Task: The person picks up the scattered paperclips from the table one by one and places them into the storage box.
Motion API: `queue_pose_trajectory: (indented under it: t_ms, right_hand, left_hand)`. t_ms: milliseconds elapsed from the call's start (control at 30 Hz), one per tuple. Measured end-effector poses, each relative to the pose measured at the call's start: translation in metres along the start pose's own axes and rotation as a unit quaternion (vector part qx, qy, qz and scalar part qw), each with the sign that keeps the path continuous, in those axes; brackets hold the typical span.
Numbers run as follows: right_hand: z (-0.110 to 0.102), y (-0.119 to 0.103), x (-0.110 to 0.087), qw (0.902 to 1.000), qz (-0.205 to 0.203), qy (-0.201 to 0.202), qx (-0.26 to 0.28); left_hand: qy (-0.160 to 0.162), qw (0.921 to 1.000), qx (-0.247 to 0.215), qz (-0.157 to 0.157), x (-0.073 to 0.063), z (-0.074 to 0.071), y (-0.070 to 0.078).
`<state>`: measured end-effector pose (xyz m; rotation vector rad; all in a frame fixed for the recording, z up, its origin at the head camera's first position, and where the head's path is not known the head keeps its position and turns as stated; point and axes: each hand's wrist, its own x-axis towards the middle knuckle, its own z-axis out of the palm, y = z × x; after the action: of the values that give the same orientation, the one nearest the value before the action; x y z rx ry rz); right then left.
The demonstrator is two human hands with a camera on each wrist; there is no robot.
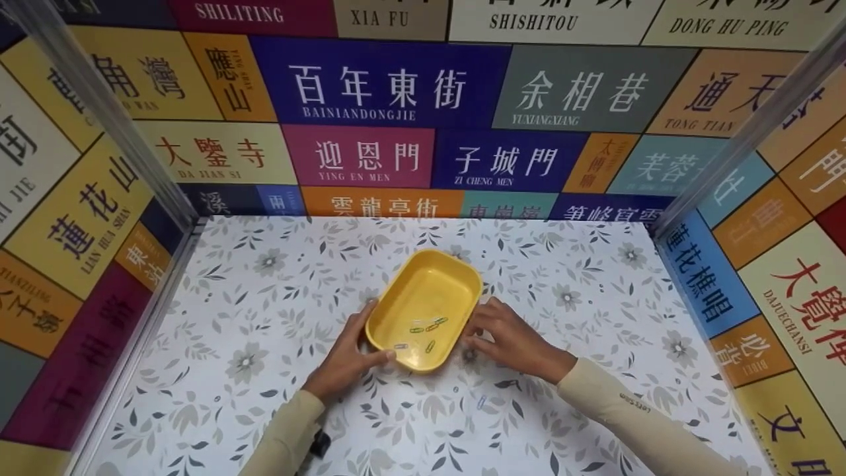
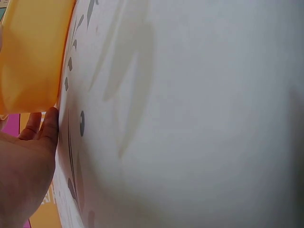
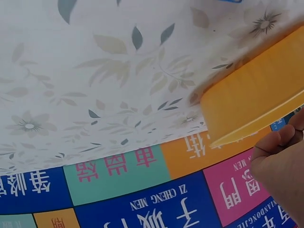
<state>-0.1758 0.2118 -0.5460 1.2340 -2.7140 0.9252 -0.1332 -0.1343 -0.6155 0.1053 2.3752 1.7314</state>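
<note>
Gripping a yellow tray [image 1: 423, 287] on the flowered table [image 1: 211, 410] by its near left side with the left hand [image 1: 345, 362], with small clips [image 1: 432, 328] in its near half, and curling the right hand [image 1: 510, 338] at its right side, though too hidden to tell whether pinching anything.

Left grip [image 2: 24, 166], lower left, at end of yellow container [image 2: 34, 57]; leaf-patterned white tabletop [image 2: 204, 114] fills right.
</note>
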Motion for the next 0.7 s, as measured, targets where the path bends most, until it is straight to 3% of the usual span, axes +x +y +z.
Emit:
queue_pose_trajectory:
  t_ms: [167, 500, 700]
  right_hand:
    - [0.003, 0.008, -0.009, 0.9998, 0.008, 0.016, -0.004]
    - [0.006, 0.024, -0.03, 0.9969, 0.057, 0.03, 0.047]
    - [0.01, 0.037, -0.044, 0.9922, 0.069, 0.069, 0.077]
  left_hand:
    - [0.001, 0.9999, 0.007, -0.008, 0.0, 0.0, -0.001]
    - [-0.001, 1.0, 0.003, -0.004, 0.001, -0.001, -0.002]
    - [-0.006, 0.9999, -0.012, 0.009, 0.0, -0.001, -0.003]
